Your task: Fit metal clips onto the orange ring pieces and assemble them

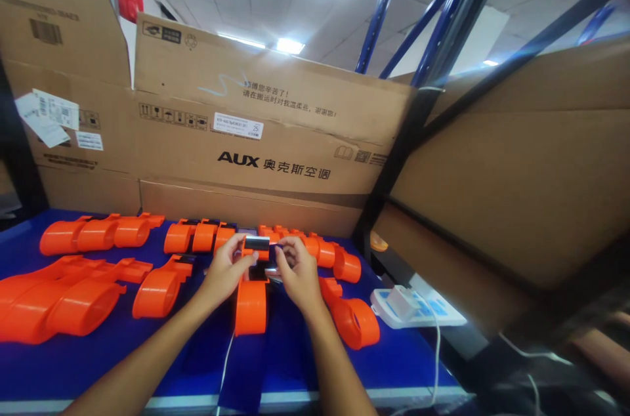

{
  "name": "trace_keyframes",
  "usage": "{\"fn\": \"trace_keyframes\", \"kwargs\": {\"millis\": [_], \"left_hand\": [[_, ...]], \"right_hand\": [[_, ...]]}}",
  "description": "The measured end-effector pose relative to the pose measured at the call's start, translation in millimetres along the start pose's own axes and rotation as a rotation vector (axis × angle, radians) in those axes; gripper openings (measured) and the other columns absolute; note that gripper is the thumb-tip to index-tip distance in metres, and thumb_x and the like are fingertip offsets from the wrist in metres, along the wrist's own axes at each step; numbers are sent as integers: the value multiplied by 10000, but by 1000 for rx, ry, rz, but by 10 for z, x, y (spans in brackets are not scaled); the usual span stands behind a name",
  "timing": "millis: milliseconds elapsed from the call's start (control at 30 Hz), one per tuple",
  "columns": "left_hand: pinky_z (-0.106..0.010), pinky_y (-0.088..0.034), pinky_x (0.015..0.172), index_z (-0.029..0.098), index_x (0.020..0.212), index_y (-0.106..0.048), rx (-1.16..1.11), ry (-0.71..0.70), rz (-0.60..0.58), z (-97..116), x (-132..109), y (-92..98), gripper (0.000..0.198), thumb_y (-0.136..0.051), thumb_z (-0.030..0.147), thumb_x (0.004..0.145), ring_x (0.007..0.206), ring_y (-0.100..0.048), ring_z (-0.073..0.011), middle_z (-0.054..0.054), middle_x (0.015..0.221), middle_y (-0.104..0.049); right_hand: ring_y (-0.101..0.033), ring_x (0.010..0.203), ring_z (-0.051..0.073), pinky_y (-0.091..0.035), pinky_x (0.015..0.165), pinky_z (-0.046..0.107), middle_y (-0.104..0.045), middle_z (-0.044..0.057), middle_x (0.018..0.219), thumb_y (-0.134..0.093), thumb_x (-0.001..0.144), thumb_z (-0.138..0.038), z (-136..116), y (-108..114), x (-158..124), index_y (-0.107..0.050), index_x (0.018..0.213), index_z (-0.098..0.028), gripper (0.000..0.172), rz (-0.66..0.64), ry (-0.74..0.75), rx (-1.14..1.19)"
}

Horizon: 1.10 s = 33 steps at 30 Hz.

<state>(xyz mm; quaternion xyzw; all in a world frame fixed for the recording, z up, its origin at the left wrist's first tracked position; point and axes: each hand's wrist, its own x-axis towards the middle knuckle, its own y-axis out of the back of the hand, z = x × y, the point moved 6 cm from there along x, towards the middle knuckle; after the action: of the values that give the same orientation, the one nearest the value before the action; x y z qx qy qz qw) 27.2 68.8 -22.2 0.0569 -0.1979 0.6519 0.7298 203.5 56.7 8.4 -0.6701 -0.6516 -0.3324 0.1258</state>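
My left hand is closed, thumb and fingers pinching a small orange part with a black and silver strip. Close beside its right end is my right hand, fingertips pressed together. A small dark bit shows by those fingers, too small to name. Just below both hands, an orange ring-shaped plastic piece sits on the blue surface. Its upper end carries something black, partly hidden by the hands.
Several orange ring pieces stand in rows on the blue table, including a group at left. Another ring lies right, near a white power strip with a cable. Cardboard walls the back; a dark post rises right.
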Motion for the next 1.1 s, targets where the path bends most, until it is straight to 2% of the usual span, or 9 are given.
{"fn": "trace_keyframes", "kwargs": {"millis": [133, 300, 433, 633, 767, 900, 1100], "left_hand": [[-240, -493, 486, 198, 1187, -621, 17, -12, 2, -1, 0, 3, 466, -791, 332, 774, 504, -546, -101, 17, 843, -640], [-244, -479, 488, 202, 1172, -619, 24, -17, 16, 31, -10, 4, 447, -782, 364, 789, 488, -533, -100, 24, 828, -638], [-246, -475, 492, 205, 1152, -626, 26, -22, 37, 50, -18, 10, 428, -783, 355, 783, 492, -533, -102, 22, 838, -645], [-245, -472, 501, 206, 1124, -635, 17, -29, 43, 90, -31, 9, 412, -789, 348, 769, 489, -537, -97, 7, 874, -675], [-245, -475, 507, 208, 1130, -629, 26, -36, 30, 98, -40, 1, 393, -773, 350, 793, 491, -534, -101, 21, 817, -650], [-249, -488, 513, 204, 1152, -621, 7, -34, 43, 68, -41, 17, 393, -744, 395, 832, 520, -539, -112, 22, 803, -630], [-250, -488, 507, 197, 1113, -632, -41, -40, 82, 66, -25, 36, 395, -767, 409, 808, 520, -549, -119, 25, 783, -624]], "right_hand": [[-713, 652, 185, -604, 529, 285, -713, 38, 910, -665, 919, -451, 7, -47, -36, -546, 1171, -247, 345, 99, -64, 200], [-716, 676, 186, -626, 578, 290, -695, 39, 864, -726, 877, -453, 8, -52, -56, -592, 1012, -228, 295, 175, -60, 235], [-703, 720, 192, -628, 660, 321, -695, 51, 874, -703, 888, -409, -72, -64, -58, -632, 943, -218, 210, 151, 21, 136], [-702, 822, 221, -604, 782, 361, -708, 61, 888, -648, 923, -316, -275, -48, -79, -645, 890, -227, 95, 113, 200, -188], [-728, 843, 233, -609, 813, 373, -738, 72, 920, -632, 940, -284, -306, -44, -103, -675, 973, -226, 79, 98, 248, -247], [-756, 930, 261, -627, 869, 414, -777, 96, 1042, -645, 942, -262, -341, -45, -131, -723, 1147, -243, 220, 116, 321, -252], [-754, 1024, 283, -630, 929, 469, -786, 95, 1124, -618, 948, -205, -381, -91, -159, -742, 1256, -286, 342, 105, 426, -305]]}}
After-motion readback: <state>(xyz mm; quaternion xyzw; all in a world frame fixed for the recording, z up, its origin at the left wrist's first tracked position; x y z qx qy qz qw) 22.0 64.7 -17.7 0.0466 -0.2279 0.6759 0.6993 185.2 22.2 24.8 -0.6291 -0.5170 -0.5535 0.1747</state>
